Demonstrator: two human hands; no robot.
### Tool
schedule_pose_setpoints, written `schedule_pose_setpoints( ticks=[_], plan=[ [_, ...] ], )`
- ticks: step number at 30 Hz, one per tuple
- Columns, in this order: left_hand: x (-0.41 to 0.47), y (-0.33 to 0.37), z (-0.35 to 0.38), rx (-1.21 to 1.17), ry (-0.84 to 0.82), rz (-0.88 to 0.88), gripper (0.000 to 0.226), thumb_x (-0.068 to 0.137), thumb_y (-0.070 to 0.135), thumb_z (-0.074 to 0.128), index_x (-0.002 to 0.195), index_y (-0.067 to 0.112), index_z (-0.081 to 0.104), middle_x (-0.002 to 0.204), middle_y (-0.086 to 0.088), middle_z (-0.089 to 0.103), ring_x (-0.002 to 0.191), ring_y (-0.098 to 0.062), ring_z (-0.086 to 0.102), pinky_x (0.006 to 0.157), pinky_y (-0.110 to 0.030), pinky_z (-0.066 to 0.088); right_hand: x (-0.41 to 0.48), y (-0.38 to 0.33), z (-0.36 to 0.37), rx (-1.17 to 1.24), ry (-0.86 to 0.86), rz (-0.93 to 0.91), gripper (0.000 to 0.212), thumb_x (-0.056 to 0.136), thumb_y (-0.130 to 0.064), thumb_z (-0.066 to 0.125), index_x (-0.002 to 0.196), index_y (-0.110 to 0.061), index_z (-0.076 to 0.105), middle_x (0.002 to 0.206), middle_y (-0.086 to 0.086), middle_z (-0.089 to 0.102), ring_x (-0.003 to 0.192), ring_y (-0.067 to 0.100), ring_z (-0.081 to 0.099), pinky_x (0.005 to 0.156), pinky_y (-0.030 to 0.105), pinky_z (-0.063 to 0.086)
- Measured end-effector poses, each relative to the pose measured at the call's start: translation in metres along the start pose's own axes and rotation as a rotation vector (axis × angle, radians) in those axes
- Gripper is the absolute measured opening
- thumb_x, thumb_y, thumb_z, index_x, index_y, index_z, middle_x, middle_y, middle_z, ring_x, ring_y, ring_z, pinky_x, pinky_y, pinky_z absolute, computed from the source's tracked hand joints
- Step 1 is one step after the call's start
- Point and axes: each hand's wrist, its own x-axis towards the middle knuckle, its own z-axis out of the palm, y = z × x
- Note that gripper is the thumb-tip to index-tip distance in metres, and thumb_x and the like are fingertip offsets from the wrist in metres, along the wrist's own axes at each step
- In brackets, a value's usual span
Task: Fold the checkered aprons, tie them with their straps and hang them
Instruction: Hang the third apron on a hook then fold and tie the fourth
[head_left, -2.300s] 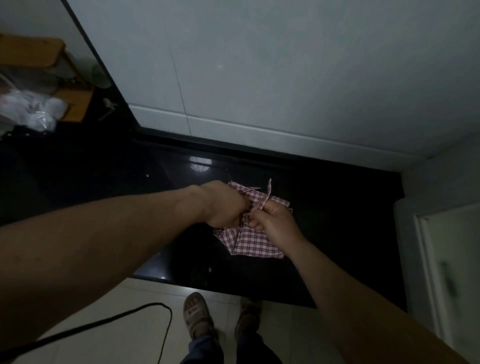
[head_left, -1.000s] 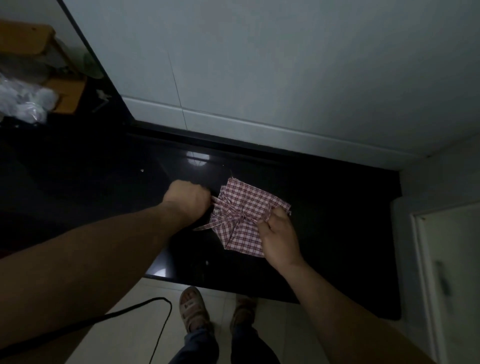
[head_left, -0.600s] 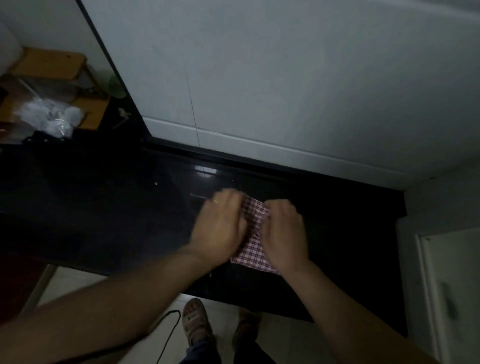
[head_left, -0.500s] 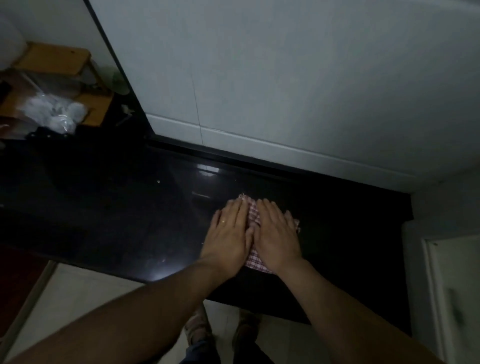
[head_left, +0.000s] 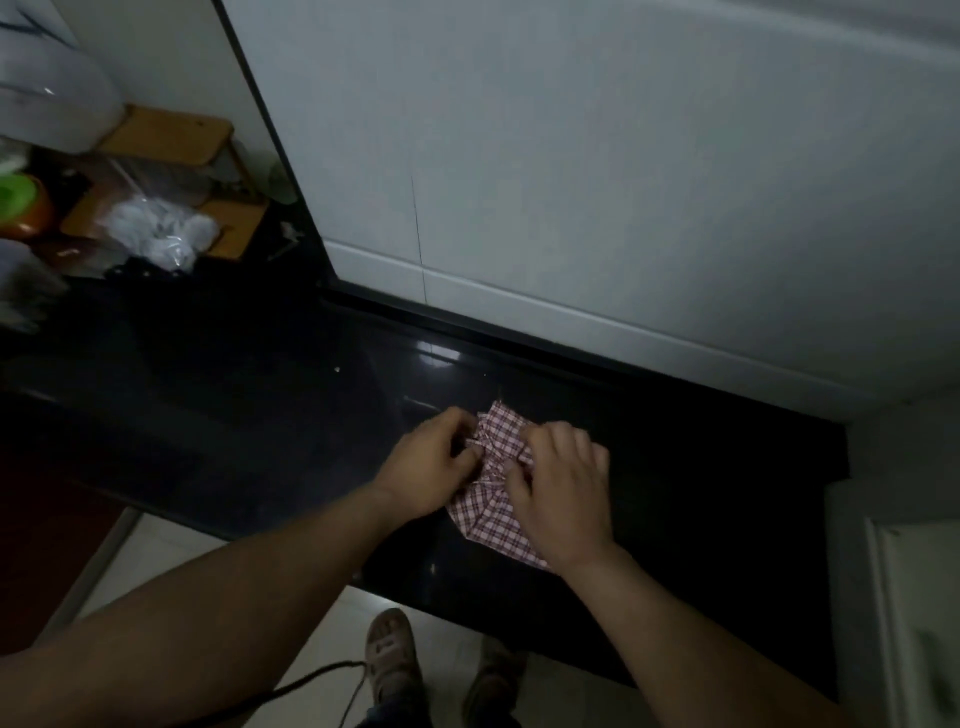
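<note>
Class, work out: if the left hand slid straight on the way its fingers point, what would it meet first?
The checkered apron, which the left hand grips at its left edge; just beyond, probably the right hand, though depth is unclear.

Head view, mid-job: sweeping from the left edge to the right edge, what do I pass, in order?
Orange pot with green lid → crumpled white plastic bag → left hand → folded red-and-white checkered apron → right hand → white door panel.
</note>
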Motion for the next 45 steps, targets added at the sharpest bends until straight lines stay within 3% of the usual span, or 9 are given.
schedule_pose_setpoints(
  ticks=[2,4,7,14,18,21,28,39,45],
  plan=[
    [0.004,0.007,-0.007,0.066,-0.032,0.005,0.011,0.093,0.034,0.067,0.098,0.035,0.057,0.096,0.014,0.064,0.087,-0.005,0.062,0.081,-0.037,0.054,0.004,-0.01,-0.001,0.001,-0.059,-0.056,0.014,0.095,-0.042,0.057,0.103,-0.03,0.059,0.105,-0.008,0.058,0.103,0.017,0.053,0.091,0.04,0.041],
    [0.005,0.012,-0.01,0.107,-0.044,0.011,0.014,0.092,0.027,0.068,0.086,0.032,0.056,0.087,0.012,0.062,0.079,-0.005,0.06,0.074,-0.033,0.051,0.005,-0.013,0.003,0.069,-0.124,-0.049,0.01,0.095,-0.037,0.059,0.102,-0.03,0.06,0.105,-0.007,0.059,0.106,0.019,0.056,0.093,0.04,0.041],
    [0.003,0.022,-0.013,0.04,-0.024,-0.007,0.015,0.093,0.017,0.068,0.087,0.026,0.056,0.081,0.007,0.067,0.072,-0.004,0.062,0.067,-0.026,0.049,0.001,-0.014,0.003,0.059,-0.057,-0.058,0.014,0.093,-0.038,0.06,0.105,-0.03,0.06,0.106,-0.006,0.056,0.104,0.018,0.053,0.091,0.039,0.041],
    [-0.009,0.057,-0.017,-0.77,-0.092,-0.362,0.013,0.097,-0.001,0.061,0.091,0.008,0.067,0.068,-0.009,0.065,0.058,-0.016,0.061,0.053,-0.024,0.053,-0.013,-0.034,0.006,0.384,0.0,0.124,0.019,0.085,-0.038,0.066,0.1,-0.026,0.069,0.099,-0.008,0.059,0.098,0.015,0.057,0.085,0.043,0.053],
    [-0.022,0.057,-0.035,-0.835,-0.282,-0.407,0.028,0.096,0.0,0.047,0.096,0.008,0.074,0.083,-0.012,0.074,0.062,-0.012,0.063,0.063,-0.024,0.051,-0.031,-0.042,0.006,0.425,0.005,0.114,0.032,0.09,-0.043,0.06,0.112,-0.025,0.075,0.101,-0.008,0.063,0.099,0.015,0.06,0.085,0.04,0.054],
    [-0.028,0.058,-0.044,-0.747,-0.305,-0.294,0.033,0.096,-0.009,0.045,0.098,0.009,0.072,0.091,-0.011,0.077,0.07,-0.012,0.065,0.06,-0.02,0.051,-0.037,-0.046,-0.004,0.56,-0.018,0.234,0.013,0.095,-0.029,0.064,0.104,-0.025,0.072,0.098,-0.007,0.067,0.093,0.015,0.064,0.081,0.042,0.056],
    [-0.039,0.072,-0.049,0.168,-0.148,0.362,0.009,0.091,0.015,0.071,0.09,0.022,0.066,0.097,0.0,0.059,0.088,-0.016,0.059,0.078,-0.026,0.043,-0.056,-0.044,-0.07,0.61,-0.127,0.37,0.012,0.101,-0.025,0.061,0.092,-0.019,0.068,0.086,0.004,0.07,0.082,0.026,0.067,0.078,0.048,0.054],
    [-0.065,0.251,-0.051,-0.11,-0.368,0.587,0.016,0.094,0.007,0.07,0.083,0.018,0.066,0.082,-0.006,0.072,0.075,-0.013,0.062,0.077,-0.036,0.054,-0.114,-0.02,-0.242,0.65,0.074,0.484,0.016,0.097,-0.024,0.069,0.085,-0.013,0.07,0.076,0.013,0.075,0.065,0.011,0.066,0.069,0.029,0.048],
    [-0.087,0.342,-0.053,-0.171,-0.335,0.664,0.01,0.098,0.01,0.066,0.089,0.013,0.066,0.077,-0.001,0.067,0.068,-0.011,0.059,0.062,-0.024,0.048,-0.13,0.003,-0.325,0.685,0.259,0.496,0.016,0.1,-0.023,0.066,0.084,-0.019,0.068,0.071,0.011,0.074,0.056,0.015,0.061,0.054,0.025,0.046]
  ],
)
